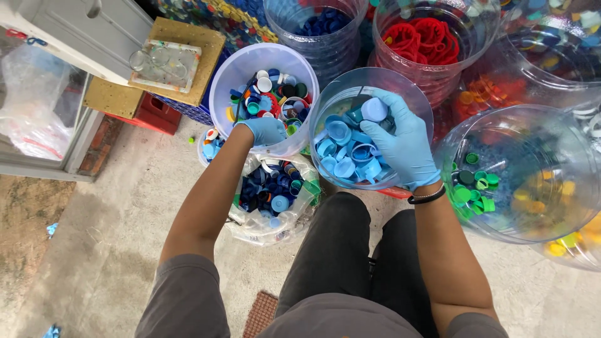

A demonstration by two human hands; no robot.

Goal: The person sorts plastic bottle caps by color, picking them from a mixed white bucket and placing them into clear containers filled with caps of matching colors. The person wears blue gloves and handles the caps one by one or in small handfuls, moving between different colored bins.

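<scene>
Dark trousers and grey sleeves of the seated person fill the bottom of the view, knees pointing toward a ring of containers on the concrete floor.

Largest are the clear plastic jugs: one at the right holds green and yellow caps, and those behind it hold red rings and dark blue caps. Next in size is the white bucket of mixed coloured caps, standing toward the left, with a clear plastic bag of dark and light blue caps slumped just in front of it. Between the bucket and the right jug stands the clear tub, filled with light blue caps.

The left hand, in a blue glove, rests on the near rim of the white bucket with its fingers curled; whether it grips anything cannot be told. The right hand, also gloved, reaches into the clear tub, fingers closed on a light blue bottle cap held just above the heap.

That cap looks very light, stiff and smooth, probably a little slippery against the glove. A pinch across the ribbed rim between thumb and fingertips seems the surest hold. Dropping it should do no harm, as it seems hardly fragile.
</scene>
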